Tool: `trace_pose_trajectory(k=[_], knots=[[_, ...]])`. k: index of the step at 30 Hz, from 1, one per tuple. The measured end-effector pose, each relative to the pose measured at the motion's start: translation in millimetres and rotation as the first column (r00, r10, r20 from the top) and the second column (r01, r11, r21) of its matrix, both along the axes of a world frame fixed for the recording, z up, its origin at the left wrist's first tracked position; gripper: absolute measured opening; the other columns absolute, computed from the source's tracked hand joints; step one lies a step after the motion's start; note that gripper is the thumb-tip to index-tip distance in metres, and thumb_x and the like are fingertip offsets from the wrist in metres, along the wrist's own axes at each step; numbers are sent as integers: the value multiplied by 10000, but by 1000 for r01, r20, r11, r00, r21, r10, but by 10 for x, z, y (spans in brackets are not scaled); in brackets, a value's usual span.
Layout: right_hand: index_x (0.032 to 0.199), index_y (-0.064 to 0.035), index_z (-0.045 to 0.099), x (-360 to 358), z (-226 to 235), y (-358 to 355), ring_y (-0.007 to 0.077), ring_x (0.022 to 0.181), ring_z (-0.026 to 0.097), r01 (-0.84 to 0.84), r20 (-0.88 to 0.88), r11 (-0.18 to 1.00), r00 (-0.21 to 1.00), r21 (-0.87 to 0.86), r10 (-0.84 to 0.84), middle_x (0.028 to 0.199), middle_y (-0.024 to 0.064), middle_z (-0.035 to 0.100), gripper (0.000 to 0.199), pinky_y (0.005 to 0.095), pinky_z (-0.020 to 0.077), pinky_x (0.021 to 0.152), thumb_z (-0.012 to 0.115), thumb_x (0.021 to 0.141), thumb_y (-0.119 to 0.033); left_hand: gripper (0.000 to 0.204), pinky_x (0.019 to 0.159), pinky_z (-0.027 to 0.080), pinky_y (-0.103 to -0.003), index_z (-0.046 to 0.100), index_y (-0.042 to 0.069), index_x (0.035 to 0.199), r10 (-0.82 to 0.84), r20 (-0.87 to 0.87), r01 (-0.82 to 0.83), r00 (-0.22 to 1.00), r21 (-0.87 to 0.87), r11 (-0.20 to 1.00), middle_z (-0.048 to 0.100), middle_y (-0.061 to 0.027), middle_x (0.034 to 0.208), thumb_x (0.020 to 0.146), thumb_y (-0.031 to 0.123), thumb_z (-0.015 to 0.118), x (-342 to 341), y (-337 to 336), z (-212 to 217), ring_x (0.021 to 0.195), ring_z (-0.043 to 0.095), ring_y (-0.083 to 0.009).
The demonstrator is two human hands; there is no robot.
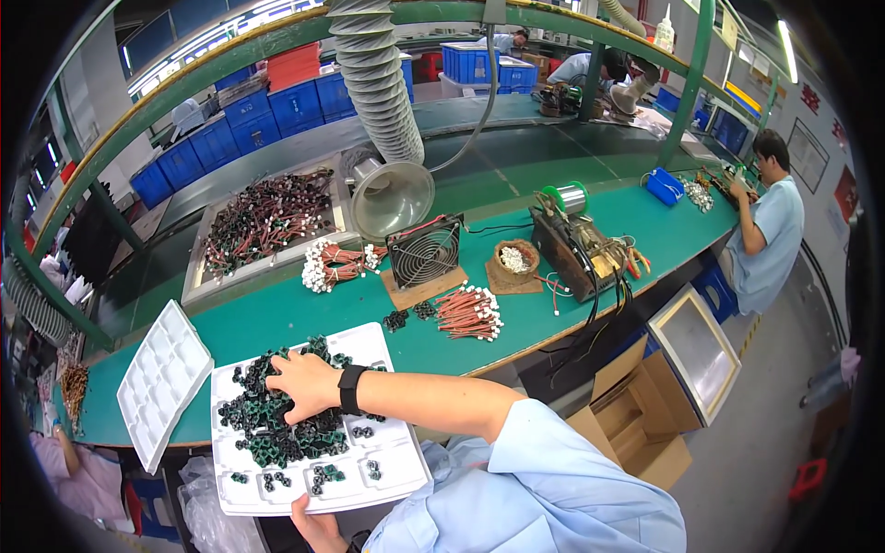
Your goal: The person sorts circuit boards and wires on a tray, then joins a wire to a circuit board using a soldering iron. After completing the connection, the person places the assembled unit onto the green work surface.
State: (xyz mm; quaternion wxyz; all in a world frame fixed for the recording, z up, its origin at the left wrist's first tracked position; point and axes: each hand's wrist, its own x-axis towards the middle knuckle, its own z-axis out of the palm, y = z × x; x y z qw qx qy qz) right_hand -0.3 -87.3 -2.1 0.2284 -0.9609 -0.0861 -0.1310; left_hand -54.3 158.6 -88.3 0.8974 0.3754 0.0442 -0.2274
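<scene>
A white plastic tray (392,461) with shallow compartments juts over the bench's near edge. On it lies a heap of small dark green and black parts (300,442), perhaps little circuit boards with components; a few sit apart in the near and right compartments. My right hand (306,383), a black band at its wrist, reaches across and rests on the heap with fingers spread. Whether a part is under the fingertips is hidden. At the tray's near edge my left hand (318,527) grips the rim, thumb on top and the other fingers mostly underneath.
A second white tray (164,378) leans at left. Beyond are bundled red wires (470,311), a black fan (426,253), a bowl of white bits (514,259), soldering equipment (576,249) and an extraction hood (392,198). A co-worker (770,230) sits far right; an open carton (636,415) stands below.
</scene>
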Motion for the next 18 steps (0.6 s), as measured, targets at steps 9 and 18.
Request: trace_pose_trajectory(k=[9, 18], knots=[[999, -137, 604, -8, -23, 22, 326, 874, 527, -9, 103, 1000, 995, -3, 9, 997, 141, 483, 488, 420, 471, 667, 712, 594, -386, 583, 965, 394, -430, 378, -6, 1274, -11, -18, 11, 1000, -8, 1000, 490, -157, 1218, 707, 74, 492, -22, -6, 45, 1120, 493, -297], [921, -129, 649, 9, -85, 18, 323, 742, 578, -26, 142, 999, 990, 23, 22, 944, 156, 518, 415, 425, 481, 624, 703, 567, -337, 612, 982, 374, -453, 361, 4, 1293, -15, -31, 14, 999, -23, 1000, 476, -162, 1237, 698, 68, 487, -13, -20, 56, 1139, 476, -310]])
